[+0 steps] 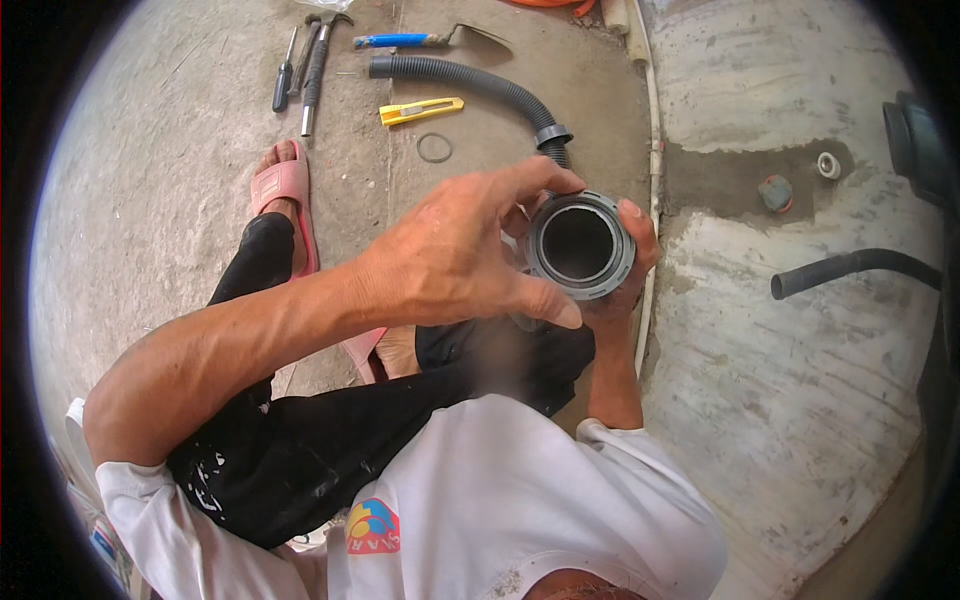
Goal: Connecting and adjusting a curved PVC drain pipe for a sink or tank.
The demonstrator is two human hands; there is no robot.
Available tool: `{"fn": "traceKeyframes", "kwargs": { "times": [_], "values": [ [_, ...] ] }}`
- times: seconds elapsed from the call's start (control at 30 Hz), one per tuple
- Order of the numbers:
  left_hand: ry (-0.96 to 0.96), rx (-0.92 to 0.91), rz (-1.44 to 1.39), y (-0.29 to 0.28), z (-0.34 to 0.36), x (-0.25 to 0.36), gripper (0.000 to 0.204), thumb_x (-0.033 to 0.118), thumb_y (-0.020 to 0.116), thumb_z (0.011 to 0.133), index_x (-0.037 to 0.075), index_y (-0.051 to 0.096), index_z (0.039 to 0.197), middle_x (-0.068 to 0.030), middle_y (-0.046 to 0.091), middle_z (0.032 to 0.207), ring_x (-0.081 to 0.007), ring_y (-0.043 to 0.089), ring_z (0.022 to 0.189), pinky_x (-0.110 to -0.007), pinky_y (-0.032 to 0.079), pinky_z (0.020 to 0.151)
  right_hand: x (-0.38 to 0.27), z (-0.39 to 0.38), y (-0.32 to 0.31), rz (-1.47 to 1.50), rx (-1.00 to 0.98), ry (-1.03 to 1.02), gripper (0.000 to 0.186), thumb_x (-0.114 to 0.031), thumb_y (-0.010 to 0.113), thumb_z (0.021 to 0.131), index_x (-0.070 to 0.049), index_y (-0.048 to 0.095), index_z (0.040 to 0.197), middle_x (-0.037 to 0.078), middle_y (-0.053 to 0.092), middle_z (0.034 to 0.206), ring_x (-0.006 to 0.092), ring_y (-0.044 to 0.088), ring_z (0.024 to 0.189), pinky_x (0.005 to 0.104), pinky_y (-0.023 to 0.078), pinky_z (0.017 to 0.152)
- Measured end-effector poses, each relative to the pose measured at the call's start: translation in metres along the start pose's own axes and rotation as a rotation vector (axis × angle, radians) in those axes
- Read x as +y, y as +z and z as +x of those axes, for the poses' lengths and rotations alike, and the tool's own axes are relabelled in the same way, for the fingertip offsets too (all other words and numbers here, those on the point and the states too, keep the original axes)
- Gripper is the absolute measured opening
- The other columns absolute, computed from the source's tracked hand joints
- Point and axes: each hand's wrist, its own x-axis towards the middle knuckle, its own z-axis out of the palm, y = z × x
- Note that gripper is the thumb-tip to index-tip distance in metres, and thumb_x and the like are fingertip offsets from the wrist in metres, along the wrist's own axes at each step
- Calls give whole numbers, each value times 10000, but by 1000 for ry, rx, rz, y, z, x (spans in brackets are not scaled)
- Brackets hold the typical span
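**Two hands at the grey fitting**

We note a round grey fitting (622, 245) raised off the floor, above the right knee, mouth toward us. The right hand (640, 258) is curled round its right side and underside and has hold of it. The left hand (445, 250) is spread wide at the left, forefinger at the upper rim, thumb by the lower edge; we cannot tell whether it grips. A corrugated hose (480, 75) runs down behind the fingers; any join is hidden.

Our judgement on handling: steady the body from below with the right, keep left thumb and forefinger opposite each other, and press evenly so the ring stays square. A thin ring (434, 148) lies near the yellow knife (421, 110); we'd mind where it sits.

Writing: the white shirt (480, 480) bears a red, yellow and blue emblem with pale lettering, left uncopied. We can read none on the fitting.
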Motion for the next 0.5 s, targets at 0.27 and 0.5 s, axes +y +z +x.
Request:
{"fn": "traceKeyframes", "kwargs": {
  "times": [0.27, 0.5],
  "values": [
    [28, -29, 65, -1, 3, -3, 808, 307, 927, 623, 95, 533, 1296, -41, 626, 1148, -159, 594, 1031, -295, 471, 784, 9, -1, -8, -109, -52, -56, 950, -148, 881, 697, -62, 264, 1414, 181, 524, 1231, 259, 643, 1034, 384, 557, 883],
    [-60, -51, -63, -6, 4, -10, 816, 334, 915, 646, 86, 517, 1313, -60, 638, 1188, -179, 568, 1125, -347, 419, 885, -2, 4, -11, -298, -37, 54, 981, -120, 898, 668, -50, 270, 1418, 173, 551, 1219, 248, 643, 1044, 367, 548, 899]
  ]
}}
